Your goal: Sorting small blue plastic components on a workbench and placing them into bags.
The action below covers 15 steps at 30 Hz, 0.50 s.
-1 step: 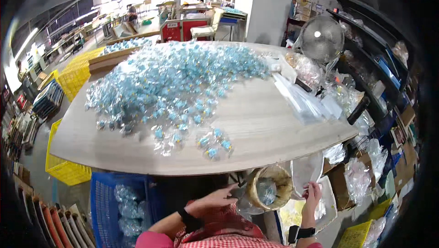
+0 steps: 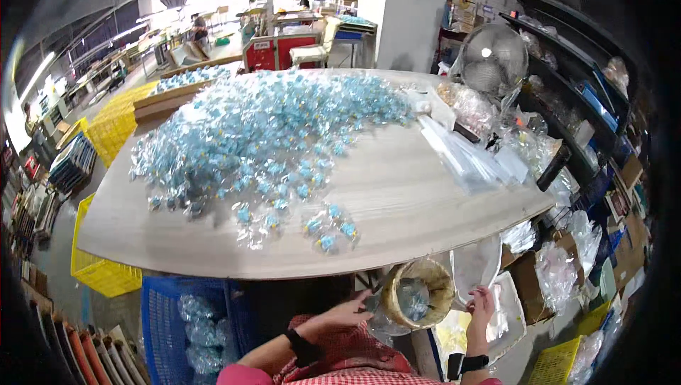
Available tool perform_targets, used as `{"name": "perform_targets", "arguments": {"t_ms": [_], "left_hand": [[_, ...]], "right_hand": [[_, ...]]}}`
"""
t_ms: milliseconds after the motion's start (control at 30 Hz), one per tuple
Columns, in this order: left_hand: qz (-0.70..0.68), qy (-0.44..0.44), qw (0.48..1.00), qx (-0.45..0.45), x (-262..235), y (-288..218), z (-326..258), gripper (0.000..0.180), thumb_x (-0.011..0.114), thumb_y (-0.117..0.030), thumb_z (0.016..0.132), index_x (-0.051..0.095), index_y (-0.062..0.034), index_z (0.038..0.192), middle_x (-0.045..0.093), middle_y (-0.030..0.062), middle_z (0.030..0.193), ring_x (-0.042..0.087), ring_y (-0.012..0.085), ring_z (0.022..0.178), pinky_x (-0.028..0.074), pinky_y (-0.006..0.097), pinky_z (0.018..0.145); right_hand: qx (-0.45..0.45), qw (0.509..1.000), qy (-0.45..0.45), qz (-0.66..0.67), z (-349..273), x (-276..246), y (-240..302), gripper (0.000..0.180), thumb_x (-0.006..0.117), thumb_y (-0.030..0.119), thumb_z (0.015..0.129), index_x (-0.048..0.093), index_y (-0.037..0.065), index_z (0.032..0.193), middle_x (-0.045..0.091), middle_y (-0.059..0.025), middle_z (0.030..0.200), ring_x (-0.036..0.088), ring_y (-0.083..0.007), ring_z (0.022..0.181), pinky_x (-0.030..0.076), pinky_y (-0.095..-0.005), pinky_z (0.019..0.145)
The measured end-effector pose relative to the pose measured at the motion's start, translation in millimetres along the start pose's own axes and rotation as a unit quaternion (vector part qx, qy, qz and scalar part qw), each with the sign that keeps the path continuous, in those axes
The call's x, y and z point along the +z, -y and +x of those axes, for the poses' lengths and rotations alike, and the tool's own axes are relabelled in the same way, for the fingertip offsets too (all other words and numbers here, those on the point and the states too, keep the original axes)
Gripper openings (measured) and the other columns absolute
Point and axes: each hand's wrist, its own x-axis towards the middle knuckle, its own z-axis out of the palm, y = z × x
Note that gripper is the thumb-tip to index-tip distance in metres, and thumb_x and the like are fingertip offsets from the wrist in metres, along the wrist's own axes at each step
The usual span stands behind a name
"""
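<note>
In front of me at the table's near edge stands a round, yellowish-brown container (image 2: 441, 282) with a thick rim. Inside it shows a clear packet with pale blue contents (image 2: 413, 298). Clear plastic film (image 2: 383, 323) bulges out at the container's left side, and my left hand (image 2: 352, 308) has its fingertips closed at that film. My right hand (image 2: 481, 302), thumb and fingers pinched together, is beside a whitish translucent sheet or bag (image 2: 477, 266) right of the container. What lies between its fingertips is too small to make out.
Small blue pieces in clear wrappers (image 2: 269, 119) are heaped on the table (image 2: 397, 193), with flat clear bags (image 2: 472, 161) at right. A blue crate (image 2: 157, 321) holds filled bags (image 2: 201, 332). A fan (image 2: 493, 58), a yellow crate (image 2: 106, 264) and cartons (image 2: 528, 282) stand around.
The whole view has shifted slightly. My left hand has come a little closer to the container; my right hand stays about where it was beside the whitish sheet.
</note>
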Motion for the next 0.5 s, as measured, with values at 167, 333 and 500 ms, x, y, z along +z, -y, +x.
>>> {"name": "perform_targets", "arguments": {"t_ms": [167,333,500], "left_hand": [[-0.117,0.022,0.992,0.043,42.6,12.1,60.8,0.080,0.058,-0.039,0.097,0.022,0.0117,0.147,0.044,0.0245,0.142,0.042,0.0293,0.131,0.030,0.036,0.112],[-0.224,-0.013,0.961,-0.163,68.8,195.5,126.7,0.049,0.051,-0.026,0.099,0.048,0.0089,0.133,0.054,0.0179,0.135,0.046,0.0239,0.127,0.030,0.036,0.112],[0.198,-0.149,0.965,-0.090,48.3,52.4,69.3,0.036,0.059,-0.018,0.083,0.059,-0.0088,0.117,0.063,0.0231,0.114,0.060,0.0423,0.106,0.049,0.050,0.086]], "right_hand": [[0.193,0.974,0.013,0.122,-19.7,34.1,-25.9,0.044,0.050,0.032,0.102,0.046,0.009,0.140,0.061,-0.0111,0.124,0.066,-0.0193,0.090,0.056,-0.0347,0.075],[0.229,0.941,0.025,0.248,3.2,45.2,-102.1,0.040,0.048,0.028,0.102,0.051,0.003,0.134,0.060,-0.0121,0.125,0.061,-0.0246,0.107,0.054,-0.0392,0.087],[0.231,0.926,0.097,0.283,-10.0,48.2,-87.3,0.037,0.050,0.023,0.101,0.055,0.001,0.131,0.062,-0.0100,0.122,0.062,-0.0240,0.105,0.052,-0.0365,0.091]]}}
